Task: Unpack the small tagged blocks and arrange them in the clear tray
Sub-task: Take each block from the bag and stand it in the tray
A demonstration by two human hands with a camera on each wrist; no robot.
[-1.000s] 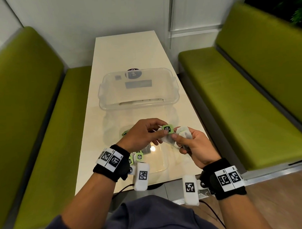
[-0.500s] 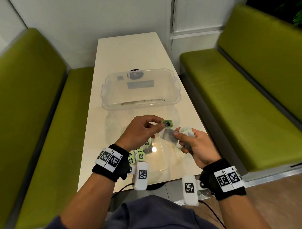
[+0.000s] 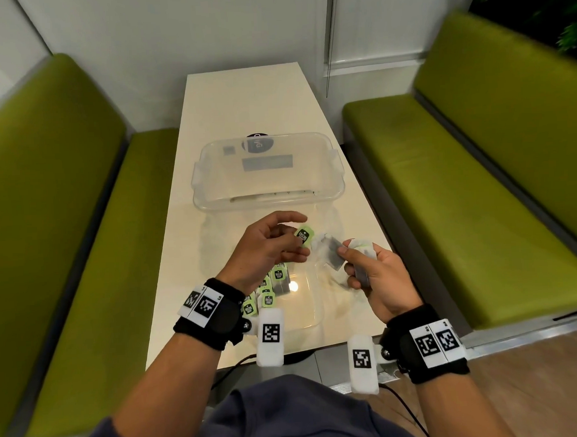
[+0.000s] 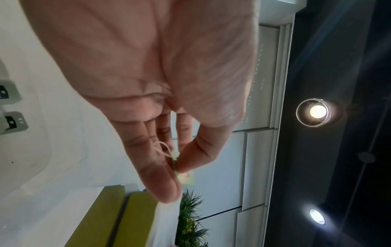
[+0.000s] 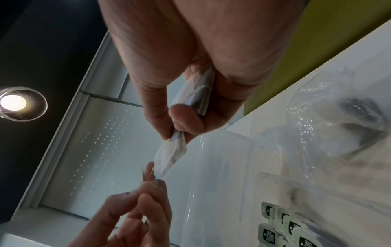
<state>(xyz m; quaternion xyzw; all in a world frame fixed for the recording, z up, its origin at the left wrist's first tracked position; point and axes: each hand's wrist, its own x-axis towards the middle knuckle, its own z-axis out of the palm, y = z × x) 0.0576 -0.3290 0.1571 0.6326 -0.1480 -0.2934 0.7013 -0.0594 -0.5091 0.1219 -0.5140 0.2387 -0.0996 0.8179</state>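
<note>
Tea bags are what these tagged blocks look like. Left hand (image 3: pixel 268 248) pinches a green tag (image 3: pixel 304 234) between thumb and fingertips; its string runs to a grey tea bag (image 3: pixel 331 254) pinched in the right hand (image 3: pixel 374 274), just right of that grip. More tagged tea bags (image 3: pixel 267 292) lie on the tabletop (image 3: pixel 244 102) below the left grip. Beyond both grips sits the clear tray (image 3: pixel 268 173).
</note>
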